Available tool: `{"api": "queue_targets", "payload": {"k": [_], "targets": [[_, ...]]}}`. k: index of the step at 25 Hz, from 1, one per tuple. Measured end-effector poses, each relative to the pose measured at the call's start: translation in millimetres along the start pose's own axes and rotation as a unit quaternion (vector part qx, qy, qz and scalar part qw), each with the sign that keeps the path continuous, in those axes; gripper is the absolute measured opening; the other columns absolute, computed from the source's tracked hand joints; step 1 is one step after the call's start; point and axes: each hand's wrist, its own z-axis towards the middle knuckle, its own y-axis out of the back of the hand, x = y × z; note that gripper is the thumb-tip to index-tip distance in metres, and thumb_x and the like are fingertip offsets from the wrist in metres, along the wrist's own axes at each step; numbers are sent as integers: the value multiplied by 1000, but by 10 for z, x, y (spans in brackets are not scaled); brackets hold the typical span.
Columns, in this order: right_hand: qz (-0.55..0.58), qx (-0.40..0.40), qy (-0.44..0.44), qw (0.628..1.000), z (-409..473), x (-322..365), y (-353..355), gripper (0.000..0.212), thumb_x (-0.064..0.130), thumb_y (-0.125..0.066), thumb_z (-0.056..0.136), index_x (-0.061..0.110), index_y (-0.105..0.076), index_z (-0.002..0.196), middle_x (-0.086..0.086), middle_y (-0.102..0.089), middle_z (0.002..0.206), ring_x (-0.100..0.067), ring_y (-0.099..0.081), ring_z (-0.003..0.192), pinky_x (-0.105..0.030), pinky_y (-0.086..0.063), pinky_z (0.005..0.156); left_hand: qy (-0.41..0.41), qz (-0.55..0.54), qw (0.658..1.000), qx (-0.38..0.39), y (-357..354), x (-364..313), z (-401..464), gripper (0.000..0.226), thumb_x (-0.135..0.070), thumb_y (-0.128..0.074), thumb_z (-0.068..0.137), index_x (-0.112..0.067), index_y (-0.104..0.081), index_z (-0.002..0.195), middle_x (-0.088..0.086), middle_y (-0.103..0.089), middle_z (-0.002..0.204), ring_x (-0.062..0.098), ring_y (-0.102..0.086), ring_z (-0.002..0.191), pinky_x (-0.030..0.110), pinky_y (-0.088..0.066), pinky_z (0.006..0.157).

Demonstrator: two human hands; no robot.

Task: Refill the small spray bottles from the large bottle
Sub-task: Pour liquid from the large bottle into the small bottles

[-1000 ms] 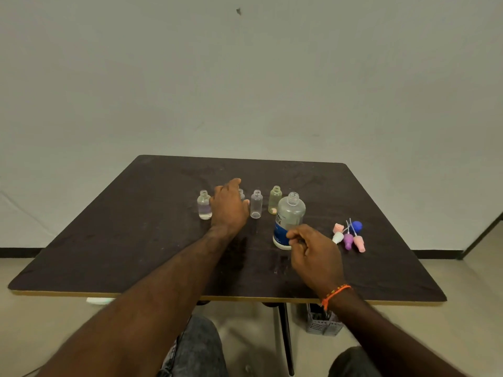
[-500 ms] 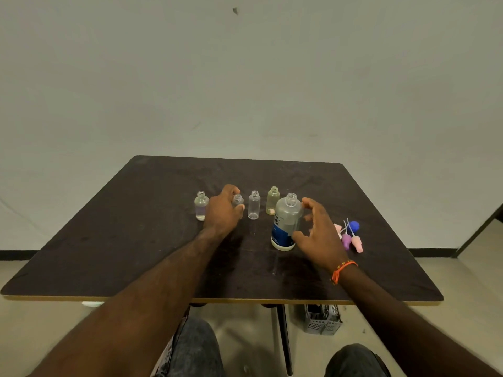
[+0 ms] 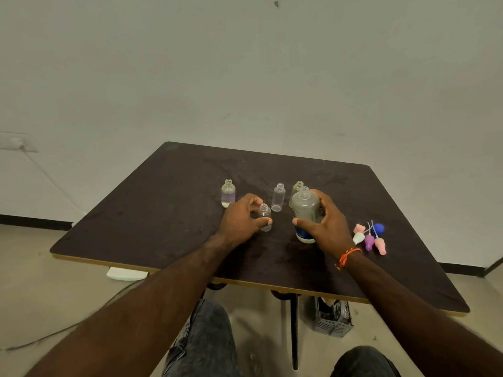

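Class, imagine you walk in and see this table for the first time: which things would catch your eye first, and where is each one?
First, the two hands at the table's middle: the right hand grips the large bottle, uncapped and upright, while the left hand pinches a small clear bottle beside it. Next, the bright cluster of coloured spray caps lying to the right of the large bottle on the dark table.

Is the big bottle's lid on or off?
Off. The big bottle, gripped by the right hand, shows a bare threaded neck.
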Motion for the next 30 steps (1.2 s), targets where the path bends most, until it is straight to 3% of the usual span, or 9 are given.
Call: {"api": "queue_targets", "payload": {"k": [2, 6, 12, 15, 18, 23, 30], "targets": [[-55, 10, 32, 998, 42, 46, 28, 80, 32, -86, 75, 32, -44, 144, 7, -54, 141, -9, -50, 121, -28, -45, 102, -21, 30, 999, -13, 43, 3, 0, 39, -34, -91, 79, -22, -70, 111, -11, -73, 103, 1, -68, 96, 21, -56, 83], [-192, 16, 49, 980, 95, 94, 47, 80, 37, -82, 77, 35, -43, 147, 1, -57, 139, -22, -52, 126, -53, -37, 108, -57, 67, 996, 21, 163, 9, 16, 43, -32, -88, 82, -19, -77, 122, -6, -78, 110, 6, -70, 96, 30, -60, 91], [-332, 53, 81, 938, 109, 62, -5, 81, 41, -77, 79, 42, -35, 148, 3, -52, 144, -25, -47, 128, -51, -31, 103, -74, 96, 991, 50, 160, 35, 25, 42, -49, -86, 77, -26, -81, 111, -12, -80, 104, 6, -70, 92, 38, -61, 91], [-352, 45, 87, 931, 126, 72, -17, 81, 41, -76, 78, 42, -36, 148, 4, -52, 143, -24, -46, 128, -49, -30, 101, -92, 109, 989, 48, 93, 87, 41, 57, -66, -73, 74, -30, -80, 117, -15, -79, 113, 10, -68, 106, 43, -58, 97], [-368, 50, 91, 924, 141, 62, -12, 81, 41, -76, 78, 43, -35, 148, 5, -51, 144, -23, -45, 129, -49, -29, 102, -94, 129, 986, 48, 76, 65, 42, 53, -55, -83, 80, -28, -78, 124, -10, -77, 121, 15, -64, 115, 45, -52, 105], [-388, 59, 96, 915, 132, 18, 2, 81, 42, -75, 80, 43, -33, 149, 5, -49, 146, -23, -43, 132, -49, -28, 104, -97, 127, 986, 45, 74, 82, 63, 52, -55, -82, 81, -26, -78, 124, -8, -78, 119, 17, -65, 113, 46, -51, 106], [-399, 64, 101, 909, 139, 20, 25, 82, 42, -75, 81, 43, -32, 150, 6, -48, 146, -22, -40, 133, -47, -25, 103, -102, 150, 982, 49, 69, 34, 64, 56, -47, -83, 86, -22, -72, 135, -2, -74, 129, 20, -54, 122, 40, -47, 105]]}}
